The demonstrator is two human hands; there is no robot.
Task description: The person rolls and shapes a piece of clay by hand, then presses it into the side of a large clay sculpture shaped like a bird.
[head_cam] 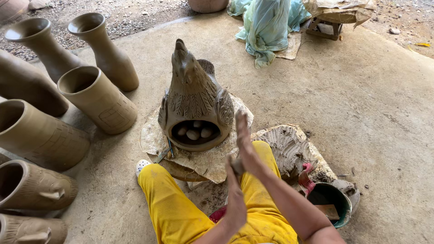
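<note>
Head view: left hand [236, 202] and right hand [246, 147] pressed palm to palm, fingers together, clamped on small grey-brown clay lump [236, 165] at 6 o'clock. Hen-shaped unfired clay pot [194, 101] just beyond, at centre. Tall clay vases [97, 97] at 9 o'clock.

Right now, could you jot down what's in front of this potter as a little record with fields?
Setting: concrete floor, person seated in yellow trousers
Centre piece: unfired clay hen on a flat slab, small clay eggs inside its opening
Left hand: pressed against the right hand, a lump of clay between the palms
Left side: tall clay vases, some tilted
Right side: mound of wet clay, green bucket
Behind: pale green cloth
</note>
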